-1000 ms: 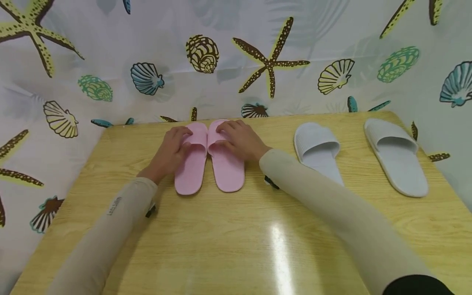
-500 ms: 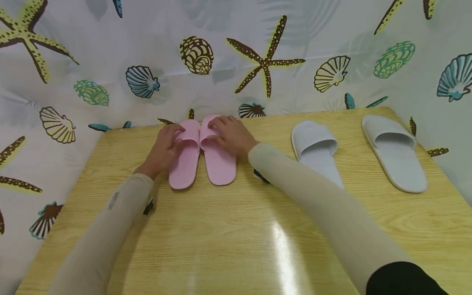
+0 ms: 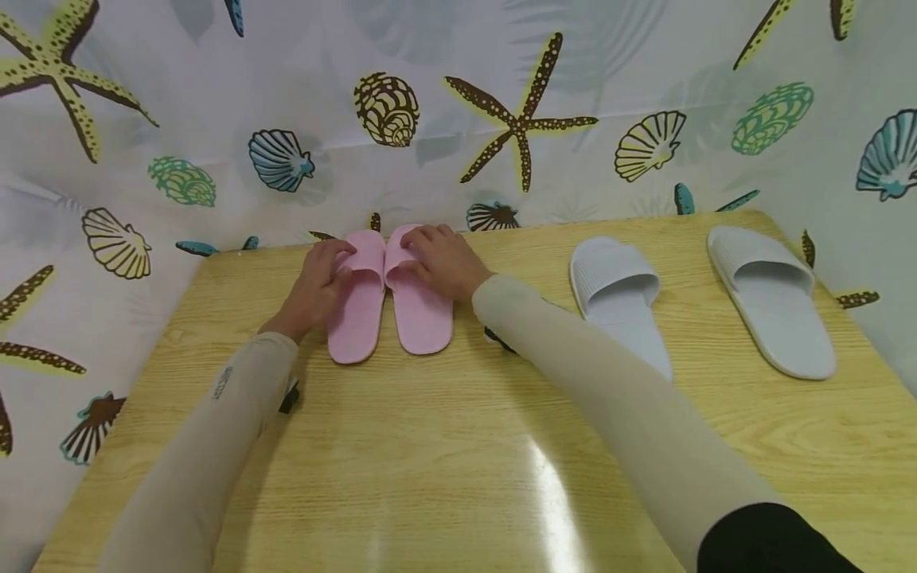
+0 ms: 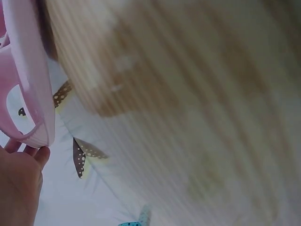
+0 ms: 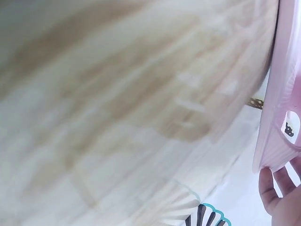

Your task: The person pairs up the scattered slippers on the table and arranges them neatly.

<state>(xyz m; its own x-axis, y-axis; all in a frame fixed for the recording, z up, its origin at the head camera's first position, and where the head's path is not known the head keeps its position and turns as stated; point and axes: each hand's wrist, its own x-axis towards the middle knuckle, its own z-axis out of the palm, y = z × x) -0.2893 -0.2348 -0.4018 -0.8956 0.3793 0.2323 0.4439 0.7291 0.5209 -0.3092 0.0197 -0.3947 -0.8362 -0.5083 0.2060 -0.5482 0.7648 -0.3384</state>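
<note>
Two pink open-toe slippers stand side by side near the table's back edge, their straps touching and their heels slightly apart. My left hand (image 3: 315, 286) grips the left pink slipper (image 3: 356, 322) by the outer side of its strap, with curled fingers on top and the thumb by the strap's opening. Over the strap of the right pink slipper (image 3: 423, 322) my right hand (image 3: 450, 267) holds on in the same way. The left wrist view has fingertips against the edge of the pink slipper (image 4: 35, 70). Fingertips also meet the pink slipper (image 5: 277, 103) in the right wrist view.
Right of my right hand lies a white slipper (image 3: 612, 270), partly covered by my sleeve (image 3: 573, 358). Another white slipper (image 3: 784, 322) lies near the right edge of the wooden table (image 3: 401, 461). A sea-patterned cloth (image 3: 430, 183) hangs behind.
Both hands and the two pink slippers have shifted slightly left and back across the table. The white slippers have stayed in place; the view itself moved a little.
</note>
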